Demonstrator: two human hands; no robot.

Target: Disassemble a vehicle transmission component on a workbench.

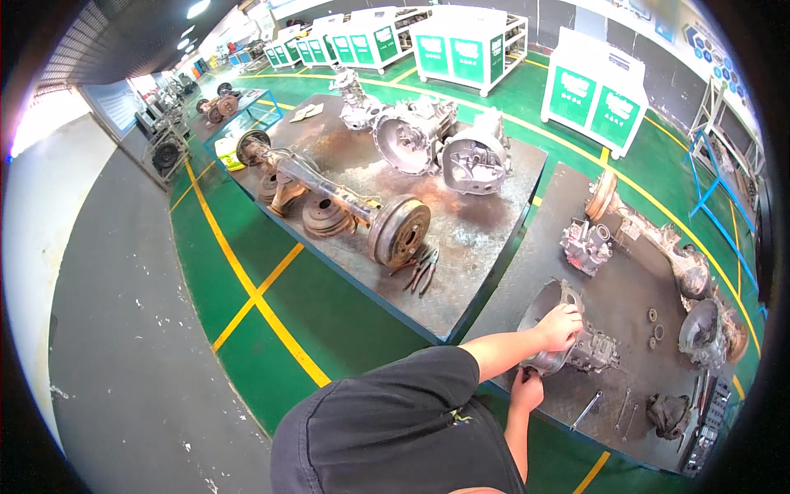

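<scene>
A grey metal gearbox [596,352] with a wide bell housing lies on the right-hand workbench. My left hand [561,327] is closed over the housing's upper rim, fingers curled around the flange. Lower down, my right hand [527,390] is at the near edge of the same housing, with its fingers bent together; whatever sits between them is hidden. Combination wrenches, one of them a larger wrench [587,410], lie on the bench to the right of my right hand. Small metal rings [655,332] lie beyond the gearbox.
Farther along this bench are a smaller housing [587,245], an axle [650,226], a bell-shaped casing [702,333], a dark rag [668,415] and a tool case [709,428]. The left bench holds a drum-ended axle [329,193], gearbox casings [411,136] and pliers [424,272].
</scene>
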